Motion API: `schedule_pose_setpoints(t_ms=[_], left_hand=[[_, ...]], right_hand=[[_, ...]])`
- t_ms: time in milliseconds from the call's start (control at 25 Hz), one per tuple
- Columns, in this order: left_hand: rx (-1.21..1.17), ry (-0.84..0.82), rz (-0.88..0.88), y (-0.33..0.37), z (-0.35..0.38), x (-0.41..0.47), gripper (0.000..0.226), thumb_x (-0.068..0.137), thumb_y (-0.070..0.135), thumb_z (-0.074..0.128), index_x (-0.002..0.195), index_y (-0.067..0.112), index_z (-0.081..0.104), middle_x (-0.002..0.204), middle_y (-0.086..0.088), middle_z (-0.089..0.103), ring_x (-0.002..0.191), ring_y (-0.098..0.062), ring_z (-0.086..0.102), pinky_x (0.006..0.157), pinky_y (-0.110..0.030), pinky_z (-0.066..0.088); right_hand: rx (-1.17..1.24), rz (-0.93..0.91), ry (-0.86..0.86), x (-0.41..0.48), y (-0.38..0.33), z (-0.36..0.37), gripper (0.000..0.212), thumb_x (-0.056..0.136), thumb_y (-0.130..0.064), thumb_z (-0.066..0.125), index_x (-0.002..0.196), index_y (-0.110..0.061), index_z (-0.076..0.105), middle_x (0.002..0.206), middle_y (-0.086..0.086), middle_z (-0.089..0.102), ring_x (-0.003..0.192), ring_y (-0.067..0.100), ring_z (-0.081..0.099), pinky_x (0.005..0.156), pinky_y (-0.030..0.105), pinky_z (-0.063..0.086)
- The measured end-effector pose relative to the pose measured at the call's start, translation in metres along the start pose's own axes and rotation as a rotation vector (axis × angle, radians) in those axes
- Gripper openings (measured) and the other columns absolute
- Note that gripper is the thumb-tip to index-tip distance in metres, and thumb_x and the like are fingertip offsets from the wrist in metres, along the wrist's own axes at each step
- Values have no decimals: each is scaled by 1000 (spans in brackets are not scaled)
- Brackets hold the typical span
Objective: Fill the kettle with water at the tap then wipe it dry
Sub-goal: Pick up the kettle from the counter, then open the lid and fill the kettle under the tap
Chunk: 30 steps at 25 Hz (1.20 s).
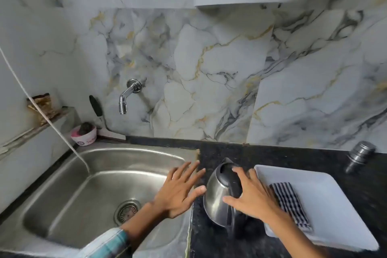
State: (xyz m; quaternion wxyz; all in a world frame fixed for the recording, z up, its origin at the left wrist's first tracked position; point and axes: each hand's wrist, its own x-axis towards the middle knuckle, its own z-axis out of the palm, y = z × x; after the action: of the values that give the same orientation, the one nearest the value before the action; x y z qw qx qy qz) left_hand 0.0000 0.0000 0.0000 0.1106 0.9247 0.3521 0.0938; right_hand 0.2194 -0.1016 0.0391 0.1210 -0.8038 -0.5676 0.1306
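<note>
Kettle (217, 195): on my counter (293, 157) beside sink (62, 174). Right hand (255, 197) fingers spread over its handle, unclamped; left hand (180, 190) splayed, empty. Step: pickup. Next: grip, carry under tap (125, 98).

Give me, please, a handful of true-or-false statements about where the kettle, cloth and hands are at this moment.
1. The stainless-steel kettle with a black lid stands on the black speckled counter, right of the steel sink. True.
2. The chrome wall tap is pouring water into the kettle. False: no water shows at the tap, and the kettle is not under it.
3. The black-and-white checked cloth lies in the white rectangular tray. True.
4. The left hand grips the kettle's handle. False: it is spread open beside the kettle, over the sink's edge.
5. The right hand is at the kettle's black lid and handle. True.
</note>
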Motion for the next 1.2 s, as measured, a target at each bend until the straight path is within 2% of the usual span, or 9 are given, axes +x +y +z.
schedule_pose_setpoints(t_ms=[200, 320, 400, 520, 640, 840, 960, 1120, 1200], left_hand=[[3, -38, 76, -1, 3, 26, 77, 88, 72, 0, 154, 32, -3, 163, 15, -7, 149, -6, -12, 122, -42, -1], [53, -107, 99, -9, 4, 38, 81, 87, 74, -2, 154, 28, -3, 163, 13, -6, 149, -6, -15, 121, -50, -4], [35, -137, 118, -15, 9, 38, 82, 86, 75, -2, 154, 28, -4, 162, 13, -8, 148, -5, -16, 121, -51, -6], [-38, -137, 127, -26, 16, 37, 82, 85, 77, -2, 153, 31, -4, 162, 16, -10, 147, -2, -18, 121, -50, -9], [-153, -127, 124, -51, 13, 33, 78, 87, 75, 0, 154, 35, -1, 162, 18, -8, 147, 0, -17, 121, -46, -8], [-111, 293, -233, -161, -32, 29, 64, 94, 64, 24, 149, 31, 30, 162, 0, 21, 147, -18, 23, 118, -44, 18], [59, 660, -491, -229, -83, 43, 53, 93, 50, 52, 135, 17, 52, 135, -9, 58, 119, -30, 55, 95, -46, 40], [49, 734, -678, -273, -123, 76, 55, 82, 66, 57, 107, 18, 70, 107, -5, 72, 99, -28, 64, 82, -43, 40], [27, 732, -728, -277, -130, 88, 54, 79, 71, 56, 88, 19, 71, 92, 0, 72, 88, -23, 64, 80, -41, 35]], right_hand=[[171, -71, -245, 23, 19, -19, 91, 78, -25, 67, 153, -43, 18, 154, -2, 38, 133, 24, 52, 101, 36, 46], [131, 88, -142, 29, 15, -8, 75, 79, -68, 51, 147, -46, 28, 145, 0, 52, 133, 27, 53, 108, 47, 41], [-29, 175, -63, 32, -1, 7, 86, 72, -92, 25, 138, -37, 39, 128, 2, 68, 123, 31, 62, 103, 50, 44], [-119, 231, 78, 39, -22, 22, 81, 75, -87, 28, 127, -27, 45, 108, 4, 76, 106, 31, 70, 85, 41, 52], [-8, 238, 103, 51, -34, 22, 62, 75, -84, 31, 113, -35, 35, 86, 0, 74, 90, 31, 70, 73, 38, 48], [481, 198, 192, 102, -100, 32, 48, 71, -71, 32, 106, -38, 42, 77, -17, 62, 87, 28, 61, 85, 49, 49], [566, 161, 187, 133, -150, 51, 48, 75, -64, 36, 110, -32, 43, 79, -15, 62, 86, 27, 62, 86, 49, 51], [605, 162, 141, 177, -220, 80, 57, 74, -65, 35, 115, -26, 42, 78, -17, 59, 87, 29, 61, 79, 44, 47], [612, 138, 118, 193, -249, 91, 58, 74, -66, 33, 115, -26, 39, 76, -16, 58, 74, 16, 56, 73, 41, 42]])
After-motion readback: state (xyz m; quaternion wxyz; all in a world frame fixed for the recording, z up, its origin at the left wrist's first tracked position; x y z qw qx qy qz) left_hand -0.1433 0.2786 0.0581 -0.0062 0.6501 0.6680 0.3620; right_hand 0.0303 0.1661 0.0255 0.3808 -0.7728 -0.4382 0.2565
